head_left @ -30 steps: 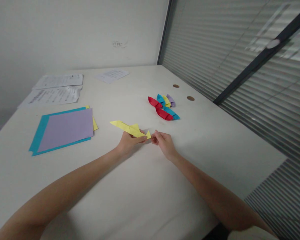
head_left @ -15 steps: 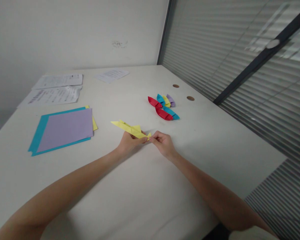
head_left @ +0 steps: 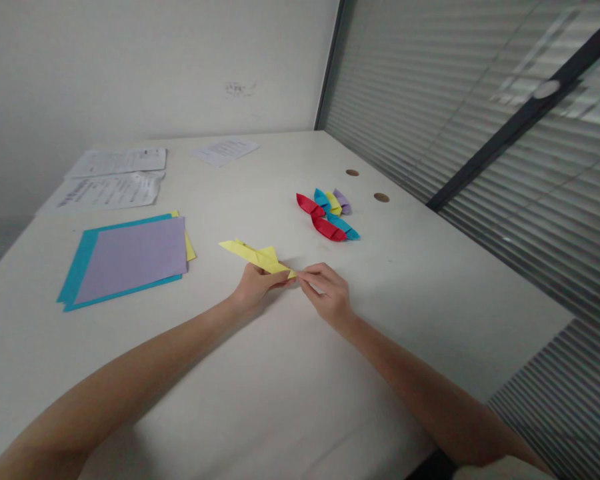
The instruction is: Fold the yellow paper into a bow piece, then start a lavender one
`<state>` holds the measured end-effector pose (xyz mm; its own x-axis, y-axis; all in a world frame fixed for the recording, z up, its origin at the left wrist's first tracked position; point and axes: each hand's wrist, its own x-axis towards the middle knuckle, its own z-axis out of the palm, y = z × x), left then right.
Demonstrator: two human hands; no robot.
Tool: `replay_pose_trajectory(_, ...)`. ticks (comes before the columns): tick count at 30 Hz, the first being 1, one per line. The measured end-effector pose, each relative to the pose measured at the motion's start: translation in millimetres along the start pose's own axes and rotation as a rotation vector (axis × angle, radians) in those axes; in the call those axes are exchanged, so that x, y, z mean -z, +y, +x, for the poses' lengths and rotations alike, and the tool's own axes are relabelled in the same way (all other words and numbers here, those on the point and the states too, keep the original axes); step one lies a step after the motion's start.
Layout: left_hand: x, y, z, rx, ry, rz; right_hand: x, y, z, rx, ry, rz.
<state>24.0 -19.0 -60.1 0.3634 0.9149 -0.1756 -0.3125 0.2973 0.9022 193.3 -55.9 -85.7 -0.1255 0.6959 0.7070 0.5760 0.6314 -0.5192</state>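
Light and easily creased, the folded yellow paper is pinched at its near tip by left hand and right hand fingers.

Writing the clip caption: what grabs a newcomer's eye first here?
Both hands meet on a yellow fold at the middle of the table: the left hand holds it and the right hand pinches its near tip. Beyond them to the right lies a cluster of folded pieces in red, blue, yellow and purple. To the left lies a stack of sheets, purple on top.
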Motion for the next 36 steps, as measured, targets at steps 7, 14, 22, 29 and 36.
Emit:
replay_pose_trajectory(7,4.6,-2,3,0.069,-0.047,-0.073,7,7,-2,0.134,-0.103,-0.148)
replay_pose_trajectory(14,4.2,-2,3,-0.073,-0.055,0.124,10,8,-3,0.181,-0.152,-0.205)
replay_pose_trajectory(22,8.2,-7,6,-0.188,-0.004,0.243,2,2,5,-0.201,-0.035,0.112)
replay_pose_trajectory(29,1.5,-4,2,-0.188,0.017,0.258,-2,1,6,-0.493,-0.056,0.314)
replay_pose_trajectory(36,5.0,-9,3,-0.199,-0.039,0.228,-3,-3,6,-0.477,-0.077,0.335)
